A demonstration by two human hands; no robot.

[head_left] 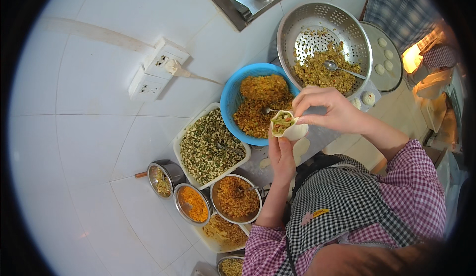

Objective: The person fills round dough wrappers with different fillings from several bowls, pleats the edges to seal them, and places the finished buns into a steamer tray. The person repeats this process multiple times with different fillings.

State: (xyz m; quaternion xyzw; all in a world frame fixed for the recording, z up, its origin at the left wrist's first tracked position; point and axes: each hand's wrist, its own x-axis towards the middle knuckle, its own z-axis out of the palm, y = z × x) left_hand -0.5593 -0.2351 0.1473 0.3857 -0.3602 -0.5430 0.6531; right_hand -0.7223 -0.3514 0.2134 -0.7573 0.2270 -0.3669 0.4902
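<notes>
dumpling [287, 125], half folded and showing orange and green filling at its open top, sits at the centre of the frame in a person's two bare hands. left hand [281, 154] cups the white dough wrapper from below, fingers curled up around it. right hand [325, 110] comes in from the right and pinches the wrapper's upper edge between thumb and fingertips, so both hands are grasping the same piece.

just behind the dumpling, toward upper centre, a blue bowl [233, 92] holds orange-brown filling with a spoon [270, 110] resting in it. to its upper right a large metal colander [347, 23] tilts against the wall, holding yellowish crumbly filling and a metal spoon [339, 69]. right of the colander, a round tray [394, 75] carries a few small white dough pieces [384, 55].

left of centre, a white rectangular tray [181, 142] is filled with a green and pale chopped mix. below it, toward lower left, stand three small steel pots: one with a handle [171, 169], one with bright orange filling [192, 204], one with brown filling [236, 197]. another white tray of yellowish filling [223, 232] lies beneath them.

on the white tiled wall in the upper left, a double socket [157, 70] has a plug in it. the person wears a pink checked shirt [419, 192] and a black and white checked apron [342, 201], filling the lower right.
</notes>
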